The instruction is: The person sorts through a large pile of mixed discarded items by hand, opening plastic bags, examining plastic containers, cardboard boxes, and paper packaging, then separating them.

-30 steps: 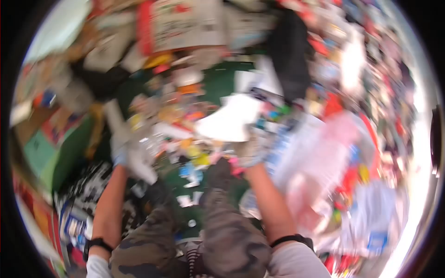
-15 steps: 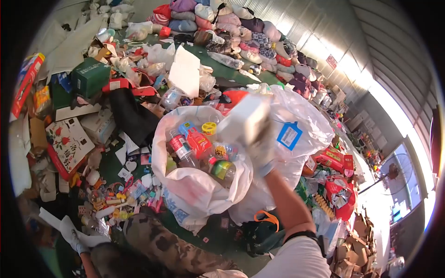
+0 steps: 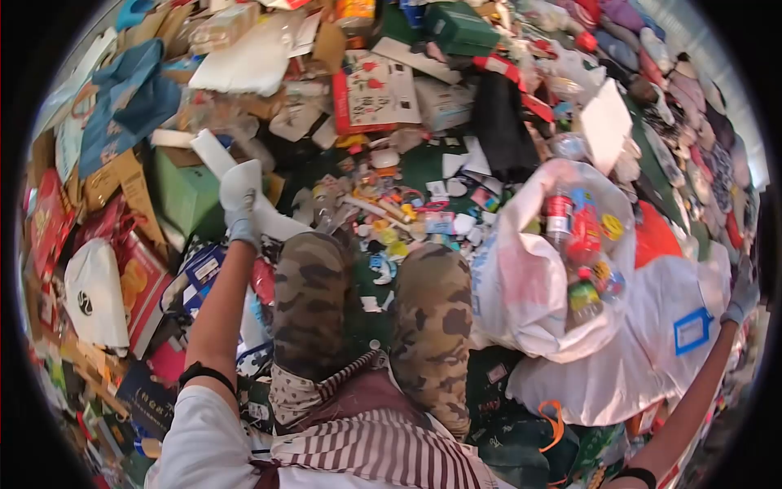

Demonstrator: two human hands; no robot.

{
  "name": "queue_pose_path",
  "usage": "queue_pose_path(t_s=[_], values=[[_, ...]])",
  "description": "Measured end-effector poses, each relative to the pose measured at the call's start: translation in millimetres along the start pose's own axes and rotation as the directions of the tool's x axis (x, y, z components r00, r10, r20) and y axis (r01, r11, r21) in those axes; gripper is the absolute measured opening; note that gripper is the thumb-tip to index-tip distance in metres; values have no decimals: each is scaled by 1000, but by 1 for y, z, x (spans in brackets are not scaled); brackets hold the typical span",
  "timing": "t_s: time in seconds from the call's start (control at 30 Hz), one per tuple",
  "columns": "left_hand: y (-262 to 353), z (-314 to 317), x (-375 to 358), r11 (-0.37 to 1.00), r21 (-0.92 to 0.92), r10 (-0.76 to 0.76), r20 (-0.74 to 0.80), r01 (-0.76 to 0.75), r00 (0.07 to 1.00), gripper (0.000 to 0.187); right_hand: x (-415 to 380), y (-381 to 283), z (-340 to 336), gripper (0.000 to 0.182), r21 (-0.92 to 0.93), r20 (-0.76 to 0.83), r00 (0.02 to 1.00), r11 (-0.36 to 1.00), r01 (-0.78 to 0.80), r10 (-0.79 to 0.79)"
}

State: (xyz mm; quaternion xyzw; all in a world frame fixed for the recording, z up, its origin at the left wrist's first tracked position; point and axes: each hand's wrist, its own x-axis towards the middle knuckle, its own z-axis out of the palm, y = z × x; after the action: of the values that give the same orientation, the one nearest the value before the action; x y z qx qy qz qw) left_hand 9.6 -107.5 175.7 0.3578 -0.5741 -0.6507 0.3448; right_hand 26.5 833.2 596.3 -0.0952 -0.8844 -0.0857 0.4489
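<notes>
My left hand (image 3: 242,196), in a pale glove, is closed around a bent white strip (image 3: 278,222) that sticks out on both sides of it, left of my knees. Below the strip and to its left is a green box (image 3: 189,196). At the far right edge my right hand (image 3: 740,293), also gloved, is stretched out with its fingers extended and nothing visible in them. It is beside a large white plastic bag (image 3: 599,383) with a blue tag (image 3: 692,331). Between my knees and that bag stands an open white sack (image 3: 509,285) with plastic bottles (image 3: 584,297) in it.
Small plastic bits (image 3: 399,216) are heaped on the green floor ahead of my knees. A rose-printed box (image 3: 379,90), a black boot-like piece (image 3: 501,126) and a white board (image 3: 607,126) lie beyond. Packaging covers the left side; stuffed bundles (image 3: 692,122) line the far right.
The view has swung left and down. My right hand has moved from above the open sack out to the far right, and the blurred white box it held is gone from it. My left hand keeps the white strip.
</notes>
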Motion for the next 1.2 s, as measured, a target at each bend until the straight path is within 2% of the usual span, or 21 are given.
queue_pose_path(t_s=[0.17, 0.23, 0.27, 0.3, 0.33, 0.37, 0.43, 0.47, 0.5, 0.6, 0.63, 0.7, 0.8, 0.9, 0.97, 1.0, 1.03, 1.07, 1.1, 1.17, 1.2], values=[[-14, 45, -11, 989, -94, -118, -45, 113, 992, 47, 9, -274, 68, 43, 542, 65, 931, 796, 270, -360], [-15, 75, -22, 990, -90, -109, -22, 107, 994, 45, -23, -387, 100, 38, 708, 275, 843, 690, 148, -463], [-1, 91, -36, 973, -111, -205, -3, 203, 979, 44, -42, -444, 100, 38, 692, 449, 746, 720, 59, -492], [-35, 100, -19, 970, -123, -206, 39, 209, 978, 45, -64, -486, 126, 40, 857, 342, 636, 507, 91, -692], [-48, 110, -18, 954, -98, -282, 31, 284, 959, 46, -85, -521, 157, 44, 818, 420, 498, 554, 155, -759], [-81, 115, -10, 975, -43, -219, 5, 219, 976, 47, -119, -548, 207, 47, 857, 449, 402, 512, 58, -798], [-86, 124, -19, 950, 69, -301, -79, 306, 950, 47, -172, -612, 245, 53, 798, 504, 151, 526, 293, -850], [-106, 120, -18, 947, 68, -306, -100, 313, 947, 47, -201, -641, 272, 55, 799, 574, 3, 560, 217, -819], [-132, 115, -17, 938, 64, -335, -93, 341, 938, 48, -241, -664, 314, 59, 811, 562, -23, 545, 210, -827], [-174, 99, -30, 900, 157, -384, -161, 407, 909, 55, -329, -735, 394, 75, 733, 679, 53, 675, -84, -732], [-173, 99, -39, 875, 216, -391, -216, 434, 895, 57, -333, -757, 393, 76, 715, 699, 40, 697, -58, -714], [-190, 94, -48, 883, 20, -455, -216, 470, 864, 56, -355, -787, 396, 76, 674, 739, 1, 738, -33, -674], [-202, 78, -41, 789, 39, -591, -226, 614, 774, 55, -399, -790, 410, 71, 645, 754, 53, 753, 129, -655], [-172, 96, -32, 862, 130, -460, -207, 490, 863, 54, -396, -782, 437, 61, 860, 453, 182, 482, 170, -873], [-166, 106, -28, 859, 134, -459, -224, 494, 860, 53, -387, -761, 462, 61, 845, 454, 376, 256, -470, -808], [-166, 110, -29, 844, 114, -494, -216, 524, 842, 54, -386, -749, 470, 63, 459, 662, 360, -25, -888, -658], [-168, 109, -32, 822, 94, -534, -213, 561, 818, 54, -375, -736, 480, 76, 593, 638, 497, -35, -804, -589], [-174, 106, -37, 810, 94, -551, -220, 579, 805, 54, -379, -713, 496, 85, 731, 649, 644, 566, -380, -405], [-182, 104, -37, 788, 78, -579, -244, 610, 778, 52, -364, -696, 489, 89, 646, 751, 560, 568, -510, -351], [-188, 107, -37, 765, 55, -610, -259, 642, 749, 50, -377, -654, 507, 83, 578, 797, 477, 696, -425, -371], [-185, 108, -38, 768, 64, -606, -251, 638, 755, 50, -389, -637, 516, 81, 490, 855, 291, 852, -186, -428]])
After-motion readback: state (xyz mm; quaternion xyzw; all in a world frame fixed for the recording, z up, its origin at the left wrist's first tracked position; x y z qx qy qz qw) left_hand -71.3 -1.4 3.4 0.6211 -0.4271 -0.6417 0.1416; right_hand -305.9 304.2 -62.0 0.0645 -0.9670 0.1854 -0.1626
